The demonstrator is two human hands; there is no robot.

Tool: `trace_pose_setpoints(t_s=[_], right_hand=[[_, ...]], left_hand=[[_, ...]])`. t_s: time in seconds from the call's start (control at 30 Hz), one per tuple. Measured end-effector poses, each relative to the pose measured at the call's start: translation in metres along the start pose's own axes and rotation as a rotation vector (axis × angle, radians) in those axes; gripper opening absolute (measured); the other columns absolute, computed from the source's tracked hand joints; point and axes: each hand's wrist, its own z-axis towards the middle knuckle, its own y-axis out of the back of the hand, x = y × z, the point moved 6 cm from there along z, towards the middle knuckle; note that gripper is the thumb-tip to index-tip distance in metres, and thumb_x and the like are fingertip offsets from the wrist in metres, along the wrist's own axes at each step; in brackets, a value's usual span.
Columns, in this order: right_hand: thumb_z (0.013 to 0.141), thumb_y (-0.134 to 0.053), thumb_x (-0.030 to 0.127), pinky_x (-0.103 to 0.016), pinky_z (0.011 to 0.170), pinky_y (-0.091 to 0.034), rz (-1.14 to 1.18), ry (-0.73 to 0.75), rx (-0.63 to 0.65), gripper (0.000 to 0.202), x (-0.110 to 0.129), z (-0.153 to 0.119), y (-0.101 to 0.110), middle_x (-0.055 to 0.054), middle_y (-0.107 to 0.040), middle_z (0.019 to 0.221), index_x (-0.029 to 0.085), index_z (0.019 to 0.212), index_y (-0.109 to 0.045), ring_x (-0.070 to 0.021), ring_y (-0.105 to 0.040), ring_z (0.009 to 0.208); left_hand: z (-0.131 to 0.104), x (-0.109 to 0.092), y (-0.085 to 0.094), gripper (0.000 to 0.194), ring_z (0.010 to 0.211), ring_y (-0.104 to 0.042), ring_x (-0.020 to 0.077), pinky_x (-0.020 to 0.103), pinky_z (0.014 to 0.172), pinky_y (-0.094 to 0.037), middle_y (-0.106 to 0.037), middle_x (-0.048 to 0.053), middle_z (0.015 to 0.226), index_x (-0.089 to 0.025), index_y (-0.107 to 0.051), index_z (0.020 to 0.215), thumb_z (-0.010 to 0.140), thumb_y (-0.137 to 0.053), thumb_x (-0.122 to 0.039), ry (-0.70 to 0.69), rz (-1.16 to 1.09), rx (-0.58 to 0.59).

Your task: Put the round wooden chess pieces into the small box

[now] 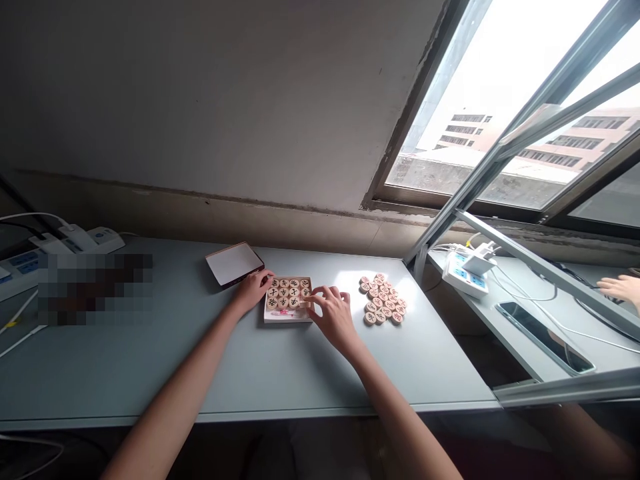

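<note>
A shallow open box lies on the grey desk, with rows of round wooden Chinese chess pieces lying inside, characters facing up. Along its near side part of the box bottom, with a red print, is uncovered. My left hand has its fingers bent against the box's left edge, holding it. Over the box's right front part, my right hand pinches one chess piece between thumb and fingers. To the right lies a loose cluster of more chess pieces.
The box lid lies upturned behind my left hand. Power strips with cables stand at far left and on the right-hand desk. There lies a phone, with another person's hand beyond. A metal frame separates the desks.
</note>
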Motion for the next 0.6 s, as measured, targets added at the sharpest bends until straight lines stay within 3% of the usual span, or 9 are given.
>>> trace_pose_setpoints(t_s=[0.2,0.4,0.6], right_hand=[[0.089,-0.052,0.031,-0.038,0.079,-0.03,-0.024,-0.007,0.006,0.017,0.002,0.0,-0.002,-0.005,-0.063,0.102,0.024,0.088,-0.068,-0.0208,-0.05,0.092],[0.088,-0.051,0.02,-0.039,0.075,-0.03,-0.12,0.008,0.041,0.022,0.012,0.002,-0.003,-0.008,-0.063,0.095,0.022,0.076,-0.07,-0.0222,-0.047,0.087],[0.09,-0.047,0.021,-0.04,0.077,-0.031,-0.103,-0.001,0.026,0.023,0.016,-0.002,-0.003,-0.008,-0.062,0.099,0.023,0.087,-0.07,-0.0227,-0.047,0.09]], left_hand=[[0.001,0.003,-0.002,0.029,0.083,-0.06,0.0206,0.03,0.077,-0.045,-0.067,0.006,0.088,-0.018,-0.062,0.097,0.085,-0.039,-0.031,0.003,0.012,0.01],[0.0,0.004,-0.003,0.029,0.081,-0.06,0.0204,0.03,0.075,-0.044,-0.067,0.007,0.088,-0.018,-0.062,0.097,0.085,-0.038,-0.031,-0.006,0.018,0.004],[0.0,0.003,-0.002,0.028,0.083,-0.06,0.0208,0.031,0.077,-0.044,-0.067,0.007,0.089,-0.018,-0.062,0.097,0.085,-0.039,-0.031,0.001,0.014,0.0]])
